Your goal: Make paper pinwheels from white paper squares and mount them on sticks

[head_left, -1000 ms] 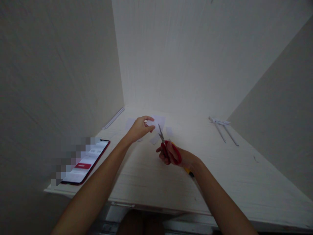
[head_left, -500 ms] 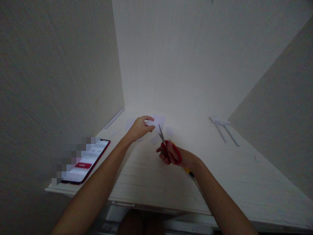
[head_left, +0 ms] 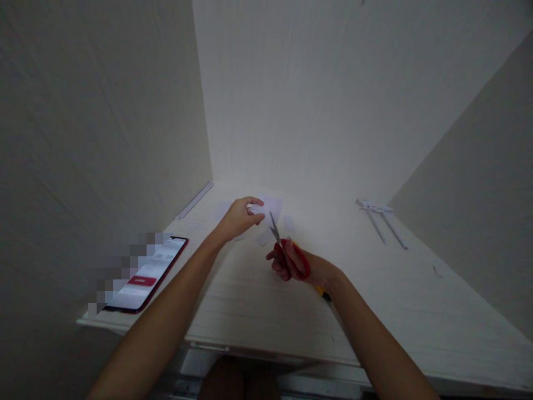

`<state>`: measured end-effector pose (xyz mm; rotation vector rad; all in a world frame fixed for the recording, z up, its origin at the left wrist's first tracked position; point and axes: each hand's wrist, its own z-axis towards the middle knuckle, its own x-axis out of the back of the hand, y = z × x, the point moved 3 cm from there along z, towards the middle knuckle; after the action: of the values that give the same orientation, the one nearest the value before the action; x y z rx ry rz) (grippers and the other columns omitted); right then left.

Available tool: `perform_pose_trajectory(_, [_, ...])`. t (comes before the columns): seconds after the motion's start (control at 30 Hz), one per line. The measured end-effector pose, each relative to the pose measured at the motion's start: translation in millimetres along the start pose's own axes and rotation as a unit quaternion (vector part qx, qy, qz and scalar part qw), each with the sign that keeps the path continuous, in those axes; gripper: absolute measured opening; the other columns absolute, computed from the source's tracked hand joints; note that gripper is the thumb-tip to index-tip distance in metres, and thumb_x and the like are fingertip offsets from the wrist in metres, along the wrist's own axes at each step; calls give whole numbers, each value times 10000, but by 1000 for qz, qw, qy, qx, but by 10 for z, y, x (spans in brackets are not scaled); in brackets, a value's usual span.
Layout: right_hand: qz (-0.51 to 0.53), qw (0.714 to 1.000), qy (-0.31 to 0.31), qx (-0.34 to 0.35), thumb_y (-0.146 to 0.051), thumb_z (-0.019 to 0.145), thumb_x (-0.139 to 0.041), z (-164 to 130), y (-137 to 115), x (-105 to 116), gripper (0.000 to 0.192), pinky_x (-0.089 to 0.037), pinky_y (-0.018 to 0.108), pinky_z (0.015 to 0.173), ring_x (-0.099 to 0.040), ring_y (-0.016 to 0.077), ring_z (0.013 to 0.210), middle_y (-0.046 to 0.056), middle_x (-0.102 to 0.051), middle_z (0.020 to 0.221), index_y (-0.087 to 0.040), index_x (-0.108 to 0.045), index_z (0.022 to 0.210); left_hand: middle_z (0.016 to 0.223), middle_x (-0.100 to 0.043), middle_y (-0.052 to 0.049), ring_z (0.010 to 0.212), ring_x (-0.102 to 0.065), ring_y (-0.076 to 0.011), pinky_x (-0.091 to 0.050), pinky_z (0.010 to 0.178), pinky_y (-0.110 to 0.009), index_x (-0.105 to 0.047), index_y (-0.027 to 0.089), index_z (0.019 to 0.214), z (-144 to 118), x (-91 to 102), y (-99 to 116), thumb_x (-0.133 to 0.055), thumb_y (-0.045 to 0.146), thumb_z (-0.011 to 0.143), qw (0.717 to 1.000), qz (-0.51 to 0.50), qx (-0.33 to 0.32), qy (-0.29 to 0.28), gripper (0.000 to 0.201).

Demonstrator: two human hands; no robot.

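My left hand (head_left: pixel 239 218) pinches a white piece of paper (head_left: pixel 268 209) above the far middle of the white desk (head_left: pixel 375 300). My right hand (head_left: pixel 296 265) grips red-handled scissors (head_left: pixel 287 251), whose blades point up and away at the paper's lower edge. Small white paper scraps (head_left: pixel 288 223) lie on the desk under and beside the held paper. Whether the blades touch the paper I cannot tell.
A phone (head_left: pixel 145 274) with a lit screen lies at the desk's front left corner. Thin rolled white sticks (head_left: pixel 380 222) rest at the back right. A long white strip (head_left: pixel 195 200) lies along the left wall. Walls close in on three sides.
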<state>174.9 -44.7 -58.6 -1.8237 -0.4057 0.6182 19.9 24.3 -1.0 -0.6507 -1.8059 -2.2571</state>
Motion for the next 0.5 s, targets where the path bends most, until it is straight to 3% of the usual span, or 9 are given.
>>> perform_pose_trajectory(0.5, [-6,1000,-7,29,-729,711,-338,54,63,51,652,-271,218,443,-380,62,452,-12,-458,592,-122,-510,872,564,-571,-8,485,-483,-90,-329,470,-187,-545,79,1048,24,7,-15,-593,188,669,1000,4,-11,9,397])
